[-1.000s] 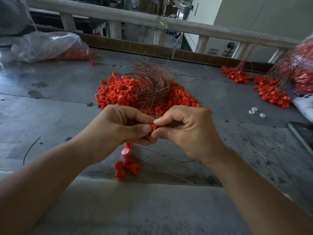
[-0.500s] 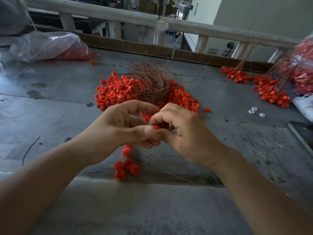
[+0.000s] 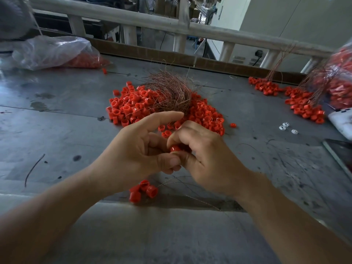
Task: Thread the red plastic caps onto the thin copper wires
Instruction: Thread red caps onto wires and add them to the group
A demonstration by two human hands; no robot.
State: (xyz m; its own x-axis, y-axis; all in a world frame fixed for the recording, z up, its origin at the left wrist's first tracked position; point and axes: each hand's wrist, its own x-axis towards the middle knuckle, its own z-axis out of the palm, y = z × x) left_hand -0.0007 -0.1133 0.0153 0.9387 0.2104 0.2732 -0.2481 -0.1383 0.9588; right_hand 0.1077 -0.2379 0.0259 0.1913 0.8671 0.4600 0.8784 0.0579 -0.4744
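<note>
Your right hand pinches one small red plastic cap over the near middle of the grey metal table; your left hand butts against it, thumb alongside, forefinger lifted, can't tell if it holds a thin copper wire. Keep the cap's hole square to the wire tip, feed straight, short grip so it won't buckle.
</note>
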